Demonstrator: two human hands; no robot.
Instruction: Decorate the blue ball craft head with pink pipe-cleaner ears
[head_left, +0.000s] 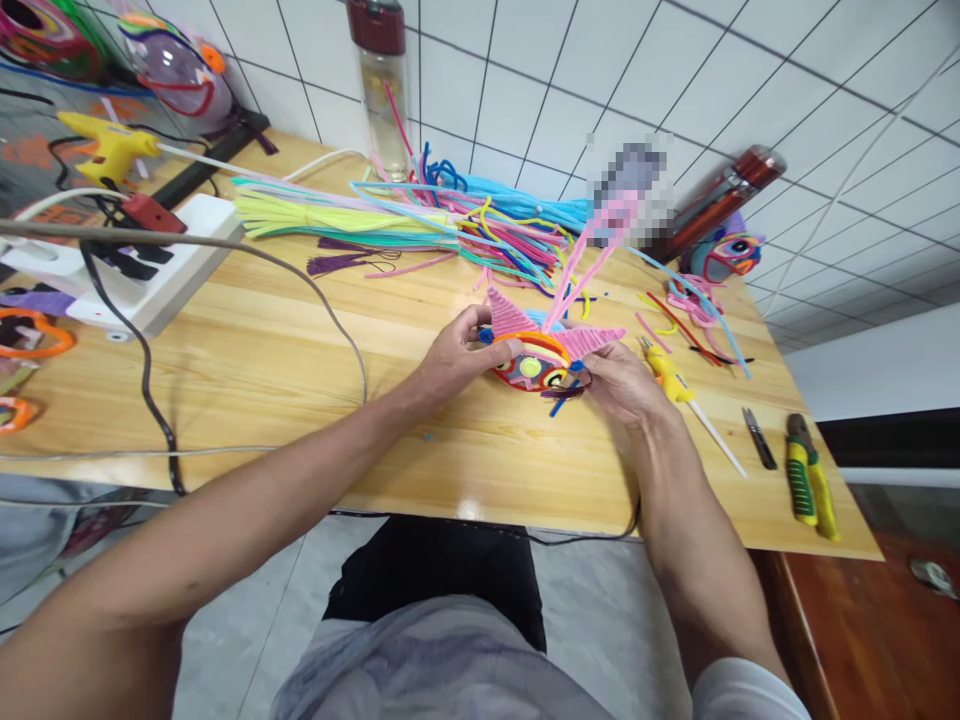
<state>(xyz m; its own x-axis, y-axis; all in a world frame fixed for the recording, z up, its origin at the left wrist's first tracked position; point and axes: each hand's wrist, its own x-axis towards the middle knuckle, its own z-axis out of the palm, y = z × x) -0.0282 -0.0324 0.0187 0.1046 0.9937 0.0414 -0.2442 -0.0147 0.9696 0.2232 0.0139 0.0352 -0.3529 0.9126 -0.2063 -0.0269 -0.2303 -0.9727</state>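
Note:
A small craft figure made of pipe cleaners (531,367) is held between my two hands, above the wooden table. It has two pink pointed ears, two long pink strands rising from its top, an orange band and a round yellow piece on its face. My left hand (466,350) grips its left side, thumb over the front edge. On the other side my right hand (622,382) holds it by the edge, close to a dark purple tassel and a blue piece. The fingers behind the figure are partly hidden.
Bundles of colourful pipe cleaners (352,218) lie at the back. A yellow glue gun (666,374), a small knife (759,438) and yellow-green pliers (805,475) lie on the right. A white power strip (187,262) with cords and another glue gun (109,148) are left. Bottles (382,100) stand behind.

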